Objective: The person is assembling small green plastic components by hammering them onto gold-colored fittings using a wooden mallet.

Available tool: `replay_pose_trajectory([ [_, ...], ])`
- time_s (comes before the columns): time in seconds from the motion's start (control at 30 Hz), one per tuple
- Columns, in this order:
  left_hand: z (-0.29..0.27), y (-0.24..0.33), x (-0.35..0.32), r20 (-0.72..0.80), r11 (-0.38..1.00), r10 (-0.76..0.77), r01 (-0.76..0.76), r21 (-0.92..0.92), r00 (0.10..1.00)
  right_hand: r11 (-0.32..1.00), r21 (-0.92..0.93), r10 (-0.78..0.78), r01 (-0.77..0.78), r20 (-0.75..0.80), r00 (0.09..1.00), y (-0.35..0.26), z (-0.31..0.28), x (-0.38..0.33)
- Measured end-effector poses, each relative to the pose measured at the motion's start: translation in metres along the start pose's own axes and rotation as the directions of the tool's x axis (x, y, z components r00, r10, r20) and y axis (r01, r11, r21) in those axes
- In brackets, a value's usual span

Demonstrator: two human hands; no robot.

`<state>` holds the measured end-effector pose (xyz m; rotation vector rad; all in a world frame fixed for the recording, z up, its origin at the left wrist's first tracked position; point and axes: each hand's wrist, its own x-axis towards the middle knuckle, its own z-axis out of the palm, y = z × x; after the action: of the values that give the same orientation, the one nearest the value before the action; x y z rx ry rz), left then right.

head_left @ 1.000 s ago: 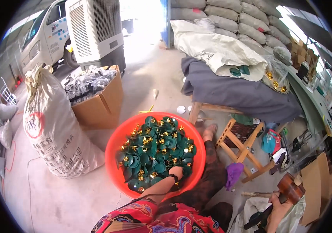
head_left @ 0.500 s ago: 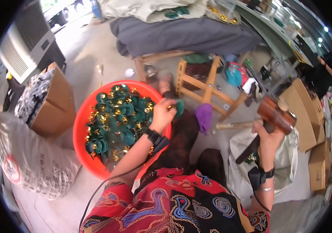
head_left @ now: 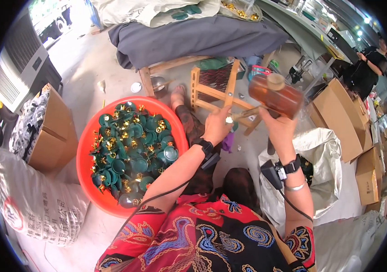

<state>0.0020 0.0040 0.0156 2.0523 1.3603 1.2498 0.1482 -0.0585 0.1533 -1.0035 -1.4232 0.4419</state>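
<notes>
In front of me my left hand (head_left: 217,125) pinches a small green disc (head_left: 234,127) with a bright metallic bit at the fingertips. My right hand (head_left: 278,129) is wrapped round the dark handle of a mallet, its brown cylindrical head (head_left: 273,95) raised above the hand and blurred. A pale wooden stick (head_left: 248,112) spans from the right thumb toward the left hand; I cannot tell whether I hold it. At my left sits an orange-red basin (head_left: 83,158) full of green discs (head_left: 134,131) with gold-coloured fittings.
Beyond my hands stands a wooden folding stool (head_left: 194,90). A purple cloth (head_left: 228,142) hangs near my knee. On the right lie an open white sack (head_left: 331,181) and cardboard boxes (head_left: 336,122). A filled sack (head_left: 39,199) and box (head_left: 55,129) stand left. Another person (head_left: 368,68) is far right.
My right hand has brought the mallet leftward and up, close to my left hand. My left hand has shifted right, away from the basin, with the green disc. The view has turned slightly right.
</notes>
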Motion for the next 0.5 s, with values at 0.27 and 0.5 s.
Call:
replay_pose_trajectory([
  [0.27,-0.004,-0.016,0.015,-0.027,1.000,0.018,-0.019,-0.010,0.999,0.960,-0.248,-0.086,0.132,0.190,0.978,0.018,0.039,0.023],
  [0.5,0.012,-0.021,-0.008,-0.048,0.997,0.078,-0.079,-0.010,0.996,0.984,-0.178,0.026,0.025,0.282,0.959,0.013,0.040,0.013],
])
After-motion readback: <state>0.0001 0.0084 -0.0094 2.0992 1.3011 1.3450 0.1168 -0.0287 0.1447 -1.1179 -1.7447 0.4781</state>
